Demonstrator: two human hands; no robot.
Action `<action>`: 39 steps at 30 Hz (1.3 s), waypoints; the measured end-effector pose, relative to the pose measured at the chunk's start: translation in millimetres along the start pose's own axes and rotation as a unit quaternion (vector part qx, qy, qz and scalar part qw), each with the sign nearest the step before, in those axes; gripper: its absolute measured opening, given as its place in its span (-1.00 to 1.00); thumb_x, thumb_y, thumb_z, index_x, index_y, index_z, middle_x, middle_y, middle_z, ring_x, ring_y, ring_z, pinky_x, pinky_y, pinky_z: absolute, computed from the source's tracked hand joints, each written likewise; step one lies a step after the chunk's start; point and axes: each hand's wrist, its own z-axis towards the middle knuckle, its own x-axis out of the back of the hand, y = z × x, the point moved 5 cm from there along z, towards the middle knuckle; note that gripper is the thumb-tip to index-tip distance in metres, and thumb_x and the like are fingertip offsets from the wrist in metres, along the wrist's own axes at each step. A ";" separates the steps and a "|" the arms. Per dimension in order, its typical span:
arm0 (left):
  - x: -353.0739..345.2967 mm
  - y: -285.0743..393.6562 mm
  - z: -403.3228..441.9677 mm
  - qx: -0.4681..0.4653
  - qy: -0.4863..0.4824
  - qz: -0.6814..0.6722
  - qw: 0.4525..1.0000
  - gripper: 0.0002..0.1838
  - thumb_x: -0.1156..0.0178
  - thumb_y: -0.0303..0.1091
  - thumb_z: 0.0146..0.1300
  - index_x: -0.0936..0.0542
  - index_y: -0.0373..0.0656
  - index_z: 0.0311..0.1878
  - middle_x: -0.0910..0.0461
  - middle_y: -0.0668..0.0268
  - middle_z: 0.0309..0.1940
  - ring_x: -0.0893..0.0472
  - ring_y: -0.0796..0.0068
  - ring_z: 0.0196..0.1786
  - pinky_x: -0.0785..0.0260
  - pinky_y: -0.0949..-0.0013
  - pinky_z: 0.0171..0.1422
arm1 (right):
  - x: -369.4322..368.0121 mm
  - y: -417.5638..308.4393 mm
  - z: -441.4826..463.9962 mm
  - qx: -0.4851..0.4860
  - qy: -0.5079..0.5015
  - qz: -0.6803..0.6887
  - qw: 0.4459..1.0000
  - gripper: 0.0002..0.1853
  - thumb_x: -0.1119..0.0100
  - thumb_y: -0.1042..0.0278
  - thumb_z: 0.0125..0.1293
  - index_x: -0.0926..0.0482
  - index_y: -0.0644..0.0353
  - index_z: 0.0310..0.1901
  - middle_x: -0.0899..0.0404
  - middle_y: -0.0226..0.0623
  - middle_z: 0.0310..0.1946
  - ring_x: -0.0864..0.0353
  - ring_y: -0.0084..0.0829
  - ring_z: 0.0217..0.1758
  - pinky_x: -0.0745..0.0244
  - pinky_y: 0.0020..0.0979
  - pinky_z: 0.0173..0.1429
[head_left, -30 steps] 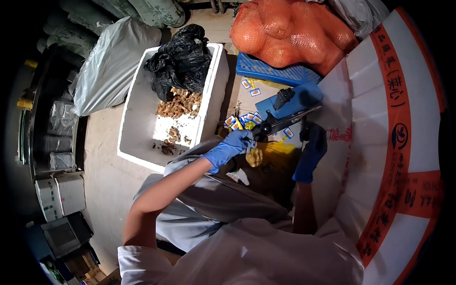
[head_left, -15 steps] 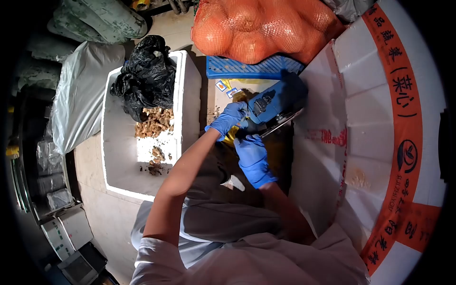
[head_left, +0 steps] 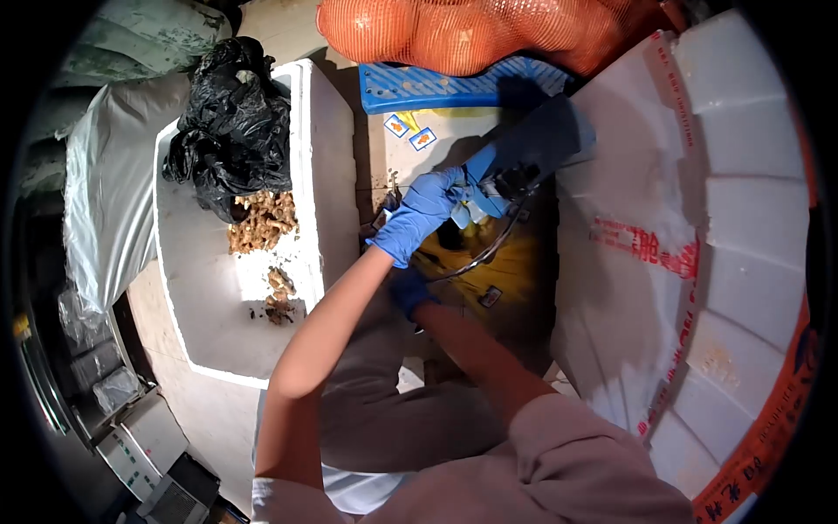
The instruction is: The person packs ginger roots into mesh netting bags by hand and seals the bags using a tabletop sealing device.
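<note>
My left hand, in a blue glove, has its fingers bent together at the near end of a blue device with a black part on it. What the fingers hold there is too small to make out. My right hand, also gloved, is in shadow below my left wrist, its fingers hidden. A thin curved strip runs from near my right hand up towards the device. Yellow bag material lies below the device, with a small label on it.
At the left, a white foam box holds ginger-like pieces and a black plastic bag. A blue slatted piece and an orange net sack are beyond. White foam boxes stand at the right. Small labels lie on the floor.
The view has shifted. My right hand came from the device's right side to my left hand, then moved down and back towards me. The yellowish lump earlier at my left hand no longer shows.
</note>
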 end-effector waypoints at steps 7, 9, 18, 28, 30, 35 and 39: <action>0.3 3.3 -6.0 -0.016 0.011 -0.044 0.999 -0.85 -0.01 -0.59 0.06 -0.47 -0.23 -0.26 -0.52 0.27 -0.47 -0.49 0.50 -0.41 -0.33 0.48 -0.26 | 0.6 45.5 -0.3 -0.164 0.232 0.589 0.756 -0.68 0.10 0.15 0.19 -0.46 0.12 -0.10 -0.47 -0.10 -0.14 -0.43 -0.22 -0.05 -0.32 -0.29 -0.01; 1.7 6.1 -5.2 -0.051 0.044 0.030 0.997 -0.89 -0.02 -0.57 0.06 -0.48 -0.22 -0.32 -0.50 0.29 -0.51 -0.41 0.51 -0.49 -0.30 0.47 -0.33 | 32.7 36.3 -12.3 -0.081 0.261 0.430 0.860 -0.74 0.09 0.28 0.12 -0.51 0.15 -0.20 -0.51 -0.15 -0.23 -0.50 -0.24 -0.15 -0.37 -0.24 -0.12; -19.4 -8.3 -10.0 0.020 0.026 -0.020 0.999 -0.85 -0.05 -0.58 0.01 -0.47 -0.22 -0.29 -0.47 0.21 -0.52 -0.41 0.43 -0.49 -0.30 0.49 -0.31 | 316.3 136.6 -189.6 0.045 0.307 0.147 0.939 -0.80 -0.03 0.50 -0.10 -0.49 0.20 -0.35 -0.48 -0.19 -0.45 -0.47 -0.19 -0.33 -0.37 -0.25 -0.21; -111.1 1.9 -106.4 0.235 -0.034 -0.274 0.932 -0.89 -0.07 -0.58 0.08 -0.44 -0.12 -0.36 -0.47 0.38 -0.52 -0.41 0.67 -0.55 -0.23 0.59 -0.56 | 206.8 215.4 -264.9 -0.160 0.414 0.384 0.810 -0.53 -0.12 0.49 -0.05 -0.34 0.23 -0.01 -0.35 -0.09 -0.03 -0.39 -0.20 -0.05 -0.33 -0.32 -0.02; -98.8 41.0 -119.9 0.245 -0.079 -0.273 0.927 -0.91 -0.07 -0.56 0.09 -0.44 -0.11 -0.37 -0.46 0.39 -0.54 -0.39 0.70 -0.56 -0.20 0.61 -0.57 | 179.5 213.4 -262.8 -0.143 0.283 0.394 0.862 -0.53 -0.14 0.47 -0.03 -0.34 0.24 -0.01 -0.35 -0.12 -0.03 -0.40 -0.25 -0.05 -0.34 -0.33 -0.02; -58.5 136.3 -155.9 0.192 -0.124 -0.490 0.841 -0.93 -0.02 -0.55 0.14 -0.43 -0.19 -0.31 -0.44 0.39 -0.49 -0.36 0.73 -0.54 -0.10 0.67 -0.59 | 196.4 147.1 -259.6 -0.027 0.134 0.338 0.931 -0.40 -0.26 0.30 -0.08 -0.27 0.32 0.02 -0.39 -0.15 -0.11 -0.40 -0.30 -0.07 -0.29 -0.43 0.03; 8.4 223.5 -162.3 0.082 -0.121 -0.612 0.777 -0.88 -0.07 -0.54 0.10 -0.42 -0.23 -0.26 -0.41 0.34 -0.33 -0.32 0.72 -0.50 -0.12 0.73 -0.54 | 258.3 111.0 -273.4 0.122 -0.072 0.640 0.755 -0.30 -0.29 0.35 -0.08 -0.18 0.32 0.11 -0.26 -0.26 0.07 -0.19 -0.50 0.14 -0.17 -0.50 0.12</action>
